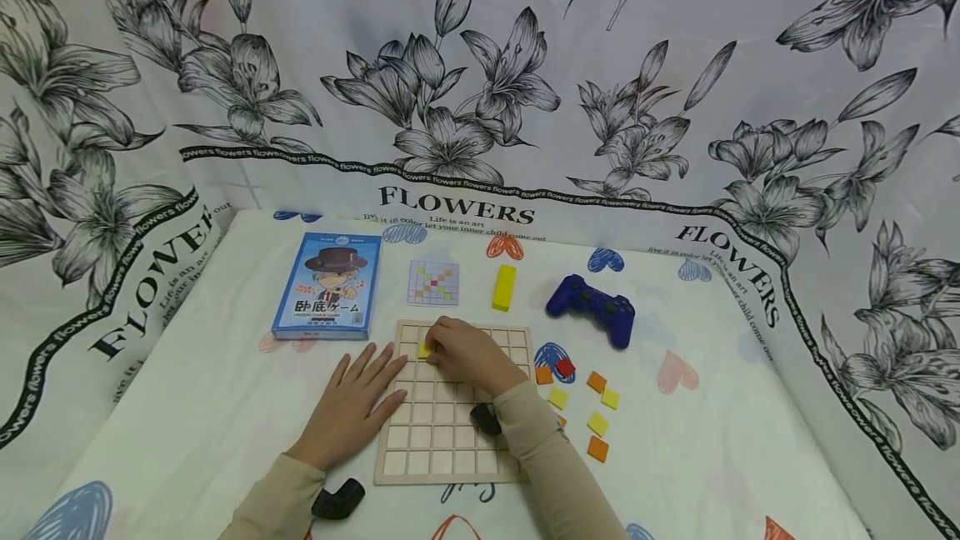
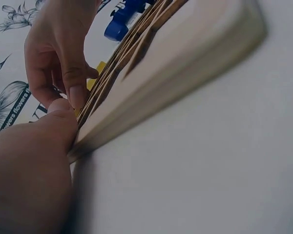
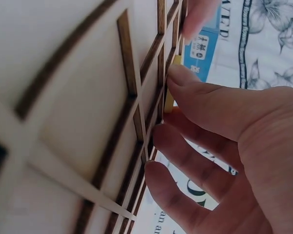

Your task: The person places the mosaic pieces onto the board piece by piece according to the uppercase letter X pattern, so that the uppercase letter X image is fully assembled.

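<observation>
A square wooden grid board (image 1: 442, 480) lies on the table in the head view, its raised strips forming many small cells. My right hand (image 1: 471, 355) is over its upper left part and pinches a small yellow square tile (image 1: 423, 350) between thumb and index finger. In the right wrist view, that tile (image 3: 169, 101) stands against the grid strips, partly behind the thumb. My left hand (image 1: 354, 407) rests on the board's left edge with its fingers spread and straight. The left wrist view shows the board's side edge (image 2: 185, 95) close up.
Loose orange tiles (image 1: 597, 449), yellow tiles (image 1: 597, 423) and a red tile (image 1: 565, 368) lie right of the board. Behind it are a blue game box (image 1: 327, 286), a patterned grid card (image 1: 433, 282), a yellow block (image 1: 504, 287) and a blue game controller (image 1: 592, 309).
</observation>
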Available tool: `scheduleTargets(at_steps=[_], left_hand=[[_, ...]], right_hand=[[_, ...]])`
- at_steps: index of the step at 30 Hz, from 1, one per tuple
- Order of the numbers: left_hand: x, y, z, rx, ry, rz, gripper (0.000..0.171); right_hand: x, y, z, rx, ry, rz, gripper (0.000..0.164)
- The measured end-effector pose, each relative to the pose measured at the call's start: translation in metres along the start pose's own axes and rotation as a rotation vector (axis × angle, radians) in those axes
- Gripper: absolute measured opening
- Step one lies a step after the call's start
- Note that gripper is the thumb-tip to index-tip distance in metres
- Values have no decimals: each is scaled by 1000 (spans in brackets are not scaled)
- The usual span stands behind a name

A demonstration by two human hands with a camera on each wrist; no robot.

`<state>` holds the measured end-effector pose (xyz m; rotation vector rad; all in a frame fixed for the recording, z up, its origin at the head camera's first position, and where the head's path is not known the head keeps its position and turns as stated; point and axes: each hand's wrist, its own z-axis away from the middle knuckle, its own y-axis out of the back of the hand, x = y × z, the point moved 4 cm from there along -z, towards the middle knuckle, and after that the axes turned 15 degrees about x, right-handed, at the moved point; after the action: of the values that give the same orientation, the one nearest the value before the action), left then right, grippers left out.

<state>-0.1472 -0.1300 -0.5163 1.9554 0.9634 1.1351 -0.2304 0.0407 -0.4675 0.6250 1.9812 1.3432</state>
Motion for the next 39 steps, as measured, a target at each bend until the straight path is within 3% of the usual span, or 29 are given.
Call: scheduleTargets(at_steps=[7, 17, 22, 26, 31, 39], left_hand=[[1, 1, 0, 39, -18, 7, 57], [1, 0, 0, 40, -16, 10, 56], [2, 1, 0, 34, -15, 8, 56], [2, 1, -1, 37, -15, 10, 56], [2, 0, -2, 44, -15, 4, 55], [1, 0, -3, 49, -22, 5, 54]], right_hand=[[-3, 3, -1, -7, -1, 13, 17], [0, 0, 0, -25, -8, 28, 22], [8, 22, 9, -11, -32, 22, 28], [26, 59, 33, 12, -111, 8, 28], [61, 97, 77, 2, -306, 37, 30], [110, 114, 154, -45, -566, 8, 28]])
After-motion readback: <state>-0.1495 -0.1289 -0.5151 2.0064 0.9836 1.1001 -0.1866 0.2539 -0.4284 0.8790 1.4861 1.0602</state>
